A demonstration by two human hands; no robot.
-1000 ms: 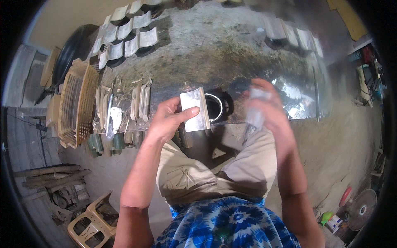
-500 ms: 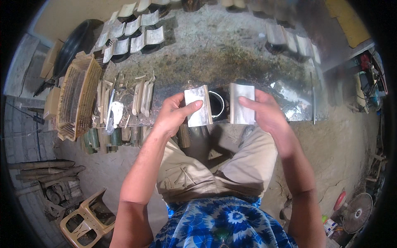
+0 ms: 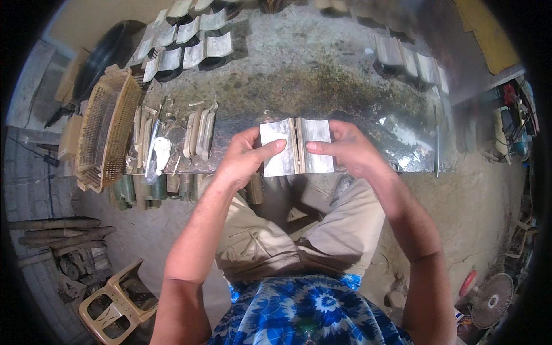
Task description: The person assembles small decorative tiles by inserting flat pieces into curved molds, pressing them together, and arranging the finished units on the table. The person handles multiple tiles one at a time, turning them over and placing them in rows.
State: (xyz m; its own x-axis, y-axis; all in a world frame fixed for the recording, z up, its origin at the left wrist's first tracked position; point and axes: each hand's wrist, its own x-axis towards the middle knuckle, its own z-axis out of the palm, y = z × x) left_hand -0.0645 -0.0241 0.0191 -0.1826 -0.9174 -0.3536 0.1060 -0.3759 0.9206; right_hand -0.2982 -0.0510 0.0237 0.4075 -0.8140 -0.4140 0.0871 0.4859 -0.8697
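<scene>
Silvery sheet-metal pieces, the left piece (image 3: 280, 148) and the right piece (image 3: 317, 146), meet edge to edge above the person's knees. The left hand (image 3: 244, 158) grips the first, fingers closed on it; the right hand (image 3: 345, 150) clamps the second. Behind lies a large metal sheet (image 3: 402, 138), seemingly on the ground, with a woven basket (image 3: 106, 129) further left.

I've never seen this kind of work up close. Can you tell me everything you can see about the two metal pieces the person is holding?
The two metal pieces are thin, shiny silver sheets, slightly curved, dull and smudged in places. They are held upright side by side, with their inner edges meeting along a raised seam in the middle. The left hand grips the left piece and the right hand the right one, thumbs pressed on the fronts, above the person's lap.
</scene>
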